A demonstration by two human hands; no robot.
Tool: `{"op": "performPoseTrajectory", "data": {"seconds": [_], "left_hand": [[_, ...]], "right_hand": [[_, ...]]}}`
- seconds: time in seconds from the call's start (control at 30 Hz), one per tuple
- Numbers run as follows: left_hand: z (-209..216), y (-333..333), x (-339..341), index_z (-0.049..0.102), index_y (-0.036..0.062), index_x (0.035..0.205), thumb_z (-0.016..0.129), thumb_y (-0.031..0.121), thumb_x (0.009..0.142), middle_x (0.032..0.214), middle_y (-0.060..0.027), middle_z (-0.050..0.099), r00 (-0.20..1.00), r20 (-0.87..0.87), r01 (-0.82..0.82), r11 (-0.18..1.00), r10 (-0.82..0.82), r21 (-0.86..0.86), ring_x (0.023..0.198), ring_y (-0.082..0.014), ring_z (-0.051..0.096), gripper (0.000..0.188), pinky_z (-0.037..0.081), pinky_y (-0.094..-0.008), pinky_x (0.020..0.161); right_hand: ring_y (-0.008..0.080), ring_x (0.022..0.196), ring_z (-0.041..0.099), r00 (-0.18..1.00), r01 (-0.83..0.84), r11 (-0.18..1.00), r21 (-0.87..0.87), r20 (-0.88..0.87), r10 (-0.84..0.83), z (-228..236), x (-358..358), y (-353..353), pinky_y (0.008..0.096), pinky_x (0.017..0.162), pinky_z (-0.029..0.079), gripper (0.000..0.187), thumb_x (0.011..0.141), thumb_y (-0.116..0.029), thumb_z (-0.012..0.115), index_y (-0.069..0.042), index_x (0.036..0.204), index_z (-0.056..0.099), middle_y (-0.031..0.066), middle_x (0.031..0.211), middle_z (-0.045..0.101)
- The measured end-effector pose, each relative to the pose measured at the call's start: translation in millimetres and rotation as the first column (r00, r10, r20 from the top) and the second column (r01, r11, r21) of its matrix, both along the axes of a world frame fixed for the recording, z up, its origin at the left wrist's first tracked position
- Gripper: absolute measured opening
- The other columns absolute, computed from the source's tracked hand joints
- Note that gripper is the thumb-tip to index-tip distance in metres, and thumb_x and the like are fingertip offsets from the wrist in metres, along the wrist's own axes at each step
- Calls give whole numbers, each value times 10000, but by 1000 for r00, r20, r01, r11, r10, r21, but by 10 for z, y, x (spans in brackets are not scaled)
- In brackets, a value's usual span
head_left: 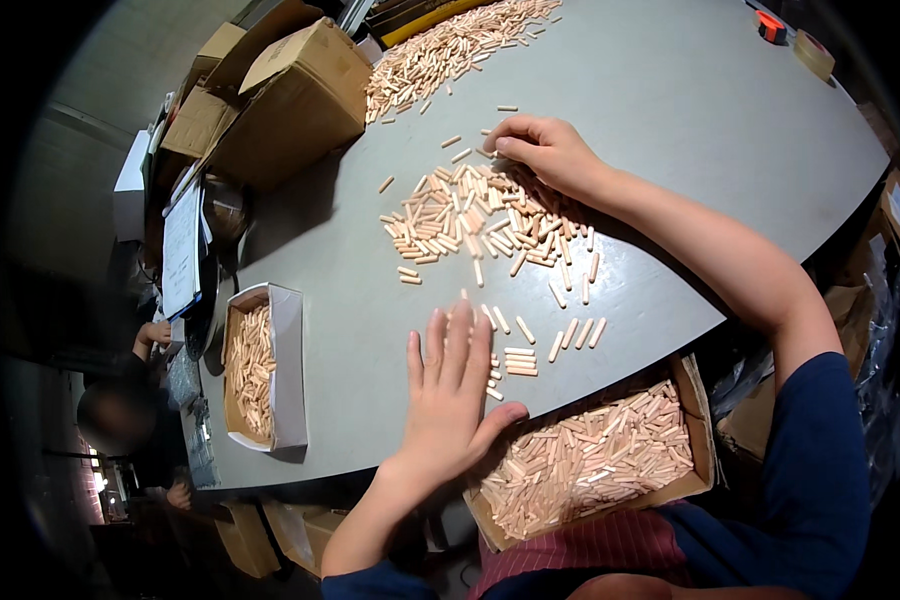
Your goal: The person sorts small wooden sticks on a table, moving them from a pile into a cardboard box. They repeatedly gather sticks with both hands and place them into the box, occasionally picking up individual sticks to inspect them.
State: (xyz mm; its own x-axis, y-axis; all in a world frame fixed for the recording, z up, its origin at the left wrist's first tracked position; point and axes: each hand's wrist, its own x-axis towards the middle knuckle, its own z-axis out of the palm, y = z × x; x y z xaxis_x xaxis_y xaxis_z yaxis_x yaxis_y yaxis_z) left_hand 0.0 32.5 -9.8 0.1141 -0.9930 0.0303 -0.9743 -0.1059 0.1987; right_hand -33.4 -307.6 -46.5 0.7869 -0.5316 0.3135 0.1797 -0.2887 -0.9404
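Note:
Loose wooden dowels [435, 215] lie in a pile on the grey table [350, 330]. My left hand [448, 385] is spread palm down near the table's front edge, fingers apart, over a few dowels that are partly hidden under it. Beside its thumb, several dowels [520, 362] lie stacked in a short row. At the far side of the pile is my right hand [550, 155], its fingers curled and fingertips close together by some stray dowels; whether one is between them is hidden. Below the table edge, against my body, a cardboard box [705, 420] holds many more dowels.
To the left stands a small white box [290, 370] of dowels. A larger dowel heap [440, 55] lies at the back, next to open cardboard cartons [300, 100]. A clipboard [182, 250] is at the left; an orange tape measure [770, 27] and tape roll [814, 55] sit far right. Another person [135, 420] is at far left.

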Motion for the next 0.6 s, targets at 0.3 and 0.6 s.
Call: {"op": "performPoseTrajectory", "data": {"seconds": [0.3,0.6], "left_hand": [[92,-139,-54,253,16,1623,577,609,960,1686,-231,213,994,44,99,993,-102,63,1553,-485,152,947,79,-658,1221],[35,-156,125,271,-4,1611,563,538,989,1662,-258,263,990,-139,4,992,-21,-125,1544,-499,174,875,110,-606,1243]], "right_hand": [[106,623,619,998,-27,999,-22,-51,26,-1,-15,-8,277,555,505,238,1010,-173,582,-1,1103,719,76,850,700],[125,854,626,1000,15,981,-192,-1,-15,21,-13,11,284,777,506,249,1019,-202,596,-10,1113,724,52,947,695]]}}
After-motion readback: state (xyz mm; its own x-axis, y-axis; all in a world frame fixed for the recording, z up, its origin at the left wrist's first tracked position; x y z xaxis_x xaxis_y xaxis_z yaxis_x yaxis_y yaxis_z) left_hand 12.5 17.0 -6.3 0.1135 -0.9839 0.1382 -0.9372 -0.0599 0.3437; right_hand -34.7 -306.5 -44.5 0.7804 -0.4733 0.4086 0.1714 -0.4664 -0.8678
